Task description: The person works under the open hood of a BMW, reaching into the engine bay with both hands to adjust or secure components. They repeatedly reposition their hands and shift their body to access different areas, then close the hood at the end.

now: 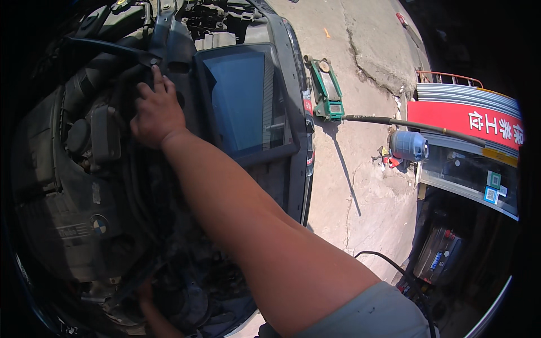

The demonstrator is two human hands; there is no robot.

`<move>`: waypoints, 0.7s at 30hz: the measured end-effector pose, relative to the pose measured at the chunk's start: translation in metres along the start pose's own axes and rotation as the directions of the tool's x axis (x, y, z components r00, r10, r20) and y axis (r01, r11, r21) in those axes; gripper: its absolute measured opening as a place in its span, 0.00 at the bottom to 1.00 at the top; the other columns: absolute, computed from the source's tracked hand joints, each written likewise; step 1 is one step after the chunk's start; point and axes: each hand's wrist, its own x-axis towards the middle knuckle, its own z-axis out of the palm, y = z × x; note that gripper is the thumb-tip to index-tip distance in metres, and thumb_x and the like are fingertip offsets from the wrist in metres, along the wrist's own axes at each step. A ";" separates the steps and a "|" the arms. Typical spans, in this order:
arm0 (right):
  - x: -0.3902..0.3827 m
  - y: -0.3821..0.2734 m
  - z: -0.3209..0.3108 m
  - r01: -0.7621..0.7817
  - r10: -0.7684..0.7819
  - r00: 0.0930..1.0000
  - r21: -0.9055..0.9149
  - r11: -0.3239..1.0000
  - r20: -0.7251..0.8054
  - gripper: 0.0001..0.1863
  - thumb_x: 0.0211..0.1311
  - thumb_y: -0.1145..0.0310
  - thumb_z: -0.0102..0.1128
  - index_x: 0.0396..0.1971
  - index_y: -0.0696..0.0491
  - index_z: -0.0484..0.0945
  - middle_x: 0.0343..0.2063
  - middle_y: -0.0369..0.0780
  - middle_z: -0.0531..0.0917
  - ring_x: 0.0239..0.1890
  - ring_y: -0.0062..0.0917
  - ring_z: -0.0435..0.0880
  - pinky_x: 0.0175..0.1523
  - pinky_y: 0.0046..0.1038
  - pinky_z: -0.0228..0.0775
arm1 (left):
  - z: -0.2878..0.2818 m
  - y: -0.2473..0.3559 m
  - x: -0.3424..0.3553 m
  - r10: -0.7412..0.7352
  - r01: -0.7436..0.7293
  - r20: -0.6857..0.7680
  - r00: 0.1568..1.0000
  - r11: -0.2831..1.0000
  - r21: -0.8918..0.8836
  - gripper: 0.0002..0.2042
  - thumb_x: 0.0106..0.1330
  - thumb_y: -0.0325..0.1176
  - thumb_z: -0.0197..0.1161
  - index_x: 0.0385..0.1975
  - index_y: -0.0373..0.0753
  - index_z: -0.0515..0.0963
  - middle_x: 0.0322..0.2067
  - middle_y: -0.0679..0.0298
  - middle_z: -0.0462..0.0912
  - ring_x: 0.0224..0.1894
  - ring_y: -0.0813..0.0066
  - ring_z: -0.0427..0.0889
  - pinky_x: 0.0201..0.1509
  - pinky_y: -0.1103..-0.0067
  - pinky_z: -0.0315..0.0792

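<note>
In a car's open engine bay, my right hand (159, 110) reaches up and left, its bare forearm crossing the middle of the view. The index fingertip touches a bolt (154, 62) at the end of a black brace bar (110, 47). The other fingers are bent and apart, and I see nothing gripped in them. Below the hand is the dark plastic engine cover (62, 225), with a round cap (79, 137) near its upper part. My left hand (145, 290) is low in the bay beside a dark bar or hose; shadow hides its fingers.
A black-framed panel with a bluish sheen (239, 101) lies right of my hand. Beyond the car's edge, a green floor jack (327, 90) with a long handle (406, 123) stands on cracked concrete. Farther right are a blue canister (408, 145), a red sign (456, 118) and a black cable (394, 265).
</note>
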 end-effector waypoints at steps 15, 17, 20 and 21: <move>-0.002 0.000 0.004 0.010 -0.010 1.000 0.006 1.000 -0.006 0.19 0.57 0.58 0.61 0.39 0.56 0.88 0.64 0.45 0.75 0.79 0.52 0.53 0.79 0.48 0.45 | -0.018 0.014 -0.001 -0.391 0.371 -0.121 0.912 0.914 -0.163 0.23 0.81 0.41 0.49 0.69 0.35 0.70 0.69 0.50 0.71 0.72 0.54 0.68 0.76 0.61 0.60; -0.001 0.000 0.006 0.011 -0.011 1.000 0.011 1.000 0.004 0.19 0.57 0.58 0.61 0.40 0.56 0.88 0.64 0.45 0.75 0.79 0.52 0.53 0.79 0.48 0.45 | -0.020 0.011 -0.002 -0.397 0.377 -0.121 0.910 0.913 -0.158 0.22 0.81 0.40 0.49 0.68 0.35 0.70 0.69 0.50 0.71 0.71 0.53 0.68 0.76 0.61 0.60; 0.000 0.002 0.007 0.007 -0.006 0.999 -0.022 1.000 0.032 0.21 0.57 0.55 0.60 0.42 0.54 0.89 0.65 0.44 0.74 0.80 0.52 0.49 0.80 0.47 0.42 | -0.021 0.011 0.001 -0.400 0.381 -0.123 0.908 0.912 -0.154 0.22 0.80 0.40 0.50 0.67 0.36 0.71 0.68 0.50 0.72 0.71 0.53 0.69 0.75 0.61 0.61; 0.000 0.002 0.008 0.007 -0.007 1.000 -0.018 1.000 0.027 0.22 0.57 0.54 0.60 0.42 0.54 0.89 0.65 0.44 0.74 0.80 0.52 0.49 0.80 0.47 0.42 | -0.022 0.010 0.001 -0.399 0.380 -0.128 0.908 0.912 -0.152 0.22 0.80 0.40 0.50 0.67 0.36 0.71 0.68 0.50 0.72 0.71 0.53 0.69 0.75 0.61 0.61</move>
